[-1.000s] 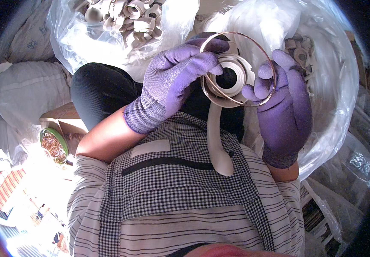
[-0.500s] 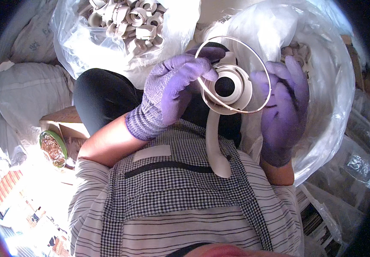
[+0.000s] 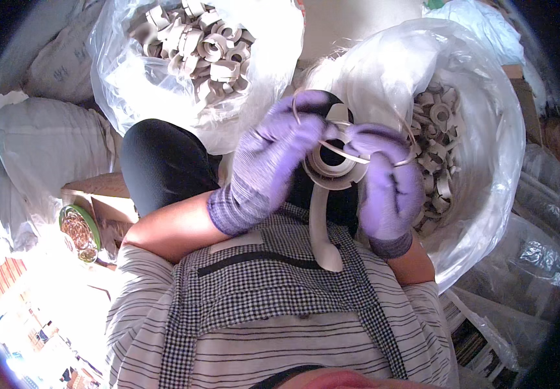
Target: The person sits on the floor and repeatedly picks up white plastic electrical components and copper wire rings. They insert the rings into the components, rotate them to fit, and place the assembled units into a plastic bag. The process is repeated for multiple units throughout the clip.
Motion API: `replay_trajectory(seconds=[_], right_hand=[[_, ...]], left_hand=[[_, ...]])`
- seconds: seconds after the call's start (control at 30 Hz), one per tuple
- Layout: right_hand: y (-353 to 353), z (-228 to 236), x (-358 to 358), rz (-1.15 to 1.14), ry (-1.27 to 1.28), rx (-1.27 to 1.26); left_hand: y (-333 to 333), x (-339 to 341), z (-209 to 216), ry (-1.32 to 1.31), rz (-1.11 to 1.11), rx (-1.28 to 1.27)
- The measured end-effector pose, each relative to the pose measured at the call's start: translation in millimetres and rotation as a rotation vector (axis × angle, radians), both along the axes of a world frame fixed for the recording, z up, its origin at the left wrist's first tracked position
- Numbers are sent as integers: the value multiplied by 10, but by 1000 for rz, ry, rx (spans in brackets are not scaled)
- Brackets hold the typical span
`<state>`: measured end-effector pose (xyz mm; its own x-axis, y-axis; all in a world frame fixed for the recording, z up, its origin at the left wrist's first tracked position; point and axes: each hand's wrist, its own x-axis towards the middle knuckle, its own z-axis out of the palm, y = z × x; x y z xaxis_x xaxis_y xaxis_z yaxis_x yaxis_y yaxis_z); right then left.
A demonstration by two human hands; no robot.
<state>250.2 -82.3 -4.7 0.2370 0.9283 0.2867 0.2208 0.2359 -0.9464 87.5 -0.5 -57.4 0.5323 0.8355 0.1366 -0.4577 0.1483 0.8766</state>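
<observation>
A cream plastic part (image 3: 321, 223) with a round socket and a long curved handle stands in front of my lap, the handle pointing toward me. Over the socket I have a thin, pale wire ring (image 3: 353, 155), tilted and apart from the plastic at its right side. My left hand (image 3: 273, 152), in a purple knit glove, pinches the ring's left side beside the socket. With bent fingers, my gloved right hand (image 3: 391, 191) grips the ring's near right side. What holds the plastic part up is hidden behind my hands.
Left of centre, a clear plastic bag (image 3: 114, 71) holds many cream plastic pieces. Another lined bag (image 3: 487, 214) with similar pieces stands close to my right hand. A green-rimmed round container (image 3: 80, 233) of copper-coloured wire rings leans by a cardboard box (image 3: 108, 194).
My right hand has moved left and closed on the ring. The ring now tilts lower across the socket, and my left hand has shifted slightly right and nearer to me.
</observation>
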Motion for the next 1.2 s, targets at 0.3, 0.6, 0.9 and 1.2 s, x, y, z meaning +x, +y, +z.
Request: replay_trajectory(seconds=[0.3, 0.6, 0.9, 1.2], right_hand=[[88, 429, 190, 75, -511, -296], [-21, -56, 112, -192, -533, -221], [-15, -494, 140, -273, -362, -146], [-22, -436, 238, -177, -591, -125]], left_hand=[[152, -237, 495, 314, -104, 516], [259, -52, 312, 683, 147, 831], [296, 34, -124, 571, 91, 847], [296, 1, -113, 563, 67, 783]])
